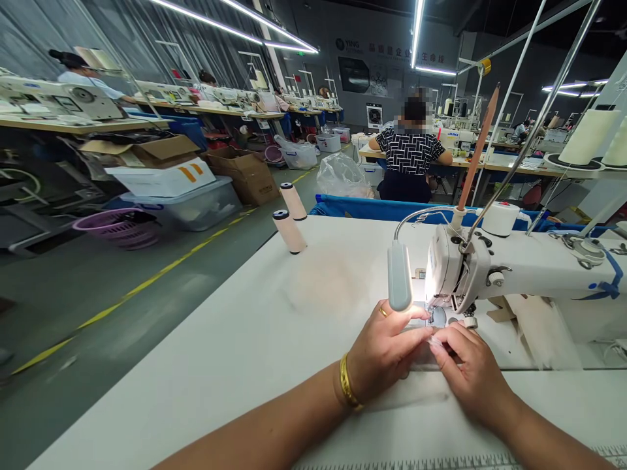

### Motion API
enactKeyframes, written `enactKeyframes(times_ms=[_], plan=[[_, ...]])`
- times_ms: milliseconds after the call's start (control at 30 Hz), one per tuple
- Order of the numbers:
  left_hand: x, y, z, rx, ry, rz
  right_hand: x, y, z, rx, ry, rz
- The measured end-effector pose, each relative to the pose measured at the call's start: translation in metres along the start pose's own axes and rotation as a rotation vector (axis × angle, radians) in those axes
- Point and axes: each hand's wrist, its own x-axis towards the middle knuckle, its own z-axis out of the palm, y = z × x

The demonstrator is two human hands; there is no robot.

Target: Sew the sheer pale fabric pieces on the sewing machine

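Pinching a small pale piece (433,340) with both hands, at the fingertips: from the left with the left hand (386,349), curled and palm down; from the right with the right hand (470,372), likewise closed, knuckles up. Wearing a gold bangle (347,382) on the left wrist and a ring (383,312) on that hand.

Cannot tell the long axis of the piece for certain, so small and half covered by fingers; seems to run crosswise, from one hand to the other. Held flat on the white bench (245,339), straight ahead of both wrists and just short of the presser foot (434,315). Directly beyond the fingertips, that foot, and slightly nearer the left hand's fingers than the right's.

Lit from above by a small lamp (400,277) on a gooseneck, hanging right over the left knuckles. Beyond and to the right of the hands, the head of the sewing machine (458,267), with its arm stretching away to the right.

Nearer than the hands, along the bench edge, a printed ruler (441,463). Well beyond and to the left of the left hand, two thread spools (290,232) standing on the bench, well apart from the piece.

Far beyond the hands, past a blue bin (362,205), a person in a patterned top (410,153), seated at another bench with back turned.
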Motion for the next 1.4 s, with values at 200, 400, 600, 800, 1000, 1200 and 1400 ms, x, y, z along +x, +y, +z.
enactKeyframes(times_ms=[200,400,600,800,1000,1200,1400], plan=[[0.001,-0.001,0.000,0.035,0.006,0.028,0.000,0.000,0.001,0.004,-0.002,-0.002],[0.002,0.001,-0.002,0.049,-0.005,0.013,0.000,-0.001,0.001,0.022,-0.016,0.023],[0.006,0.005,-0.003,0.027,-0.031,-0.021,0.001,-0.002,0.000,0.032,-0.019,0.024],[0.006,0.005,-0.002,0.026,-0.044,-0.024,-0.001,-0.002,0.001,0.037,-0.010,0.047],[0.007,0.009,0.000,-0.011,-0.058,-0.095,-0.001,-0.003,0.001,0.075,0.070,0.023],[0.011,0.019,-0.006,-0.060,-0.037,-0.152,0.003,-0.009,-0.010,0.116,0.070,-0.023],[0.033,0.073,-0.051,-0.574,-0.255,-0.446,-0.006,-0.056,-0.079,0.340,-0.361,0.199]])
